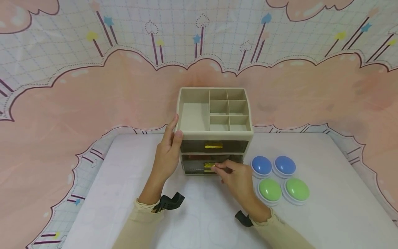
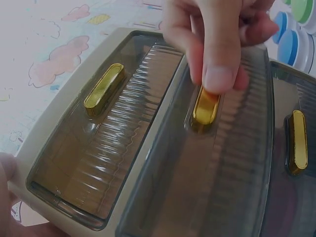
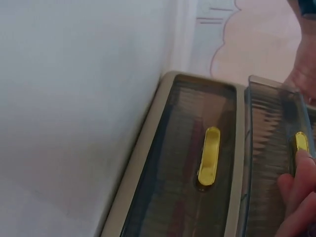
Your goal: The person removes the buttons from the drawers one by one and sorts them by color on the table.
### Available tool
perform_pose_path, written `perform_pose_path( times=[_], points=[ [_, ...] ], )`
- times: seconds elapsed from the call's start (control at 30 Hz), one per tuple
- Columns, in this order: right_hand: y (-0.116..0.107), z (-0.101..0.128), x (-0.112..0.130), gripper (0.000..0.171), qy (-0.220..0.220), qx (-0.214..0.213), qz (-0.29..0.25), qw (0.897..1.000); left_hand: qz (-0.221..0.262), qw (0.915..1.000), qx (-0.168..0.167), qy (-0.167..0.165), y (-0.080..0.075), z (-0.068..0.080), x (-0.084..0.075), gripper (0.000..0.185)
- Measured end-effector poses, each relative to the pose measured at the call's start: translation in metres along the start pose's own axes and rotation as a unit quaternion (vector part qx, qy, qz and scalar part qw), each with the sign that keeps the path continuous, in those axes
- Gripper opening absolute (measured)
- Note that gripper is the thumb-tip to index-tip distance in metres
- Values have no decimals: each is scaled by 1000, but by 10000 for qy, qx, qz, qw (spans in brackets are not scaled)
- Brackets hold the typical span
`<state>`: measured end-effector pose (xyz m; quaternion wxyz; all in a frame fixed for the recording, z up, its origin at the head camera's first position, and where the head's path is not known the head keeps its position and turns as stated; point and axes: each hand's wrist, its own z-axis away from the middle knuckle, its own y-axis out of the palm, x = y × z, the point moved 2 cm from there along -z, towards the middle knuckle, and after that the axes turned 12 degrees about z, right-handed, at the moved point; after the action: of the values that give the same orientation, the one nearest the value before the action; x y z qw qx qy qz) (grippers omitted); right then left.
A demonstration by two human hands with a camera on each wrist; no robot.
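we've smoky plastic middle drawer (image 1: 193, 167) partway out of beige plastic organiser (image 1: 214, 133), travel likely unfinished; right hand (image 1: 238, 178) pinching gold oblong handle (image 1: 208, 167), left hand (image 1: 168, 155) straight-fingered against side.

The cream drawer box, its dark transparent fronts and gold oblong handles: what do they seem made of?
Cream drawer box: probably moulded plastic, opaque, satin, with smooth rounded edges. Dark transparent drawer fronts: likely glossy plastic, since highlights glint and ribbing shows through. Gold oblong handles: bright metallic shine, perhaps metal or coated plastic; I cannot tell.
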<state>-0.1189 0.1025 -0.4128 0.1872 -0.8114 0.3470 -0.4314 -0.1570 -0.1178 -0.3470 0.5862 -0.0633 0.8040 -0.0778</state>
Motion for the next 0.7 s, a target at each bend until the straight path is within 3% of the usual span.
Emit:
perform_pose_path(
  times=[0.27, 0.37, 0.53, 0.6, 0.7],
  points=[
    [5, -15, -5, 9, 329, 128, -79, 9993, -3, 10000, -6, 73, 1, 0, 0, 52],
    [4, -15, -7, 7, 451, 402, -301, 9977, 2, 10000, 0, 71, 1, 0, 1, 52],
    [-2, -10, -19, 17, 1016, 1294, -1334, 9773, 13, 10000, 8, 20, 0, 0, 0, 52],
    [-6, -7, -23, 21, 1176, 1426, -1610, 9695, 17, 10000, 8, -25, 0, 0, -1, 52],
    [-8, -1, -28, 17, 1153, 1395, -1618, 9701, 50, 10000, 24, -73, 0, 0, -1, 53]
  ],
)
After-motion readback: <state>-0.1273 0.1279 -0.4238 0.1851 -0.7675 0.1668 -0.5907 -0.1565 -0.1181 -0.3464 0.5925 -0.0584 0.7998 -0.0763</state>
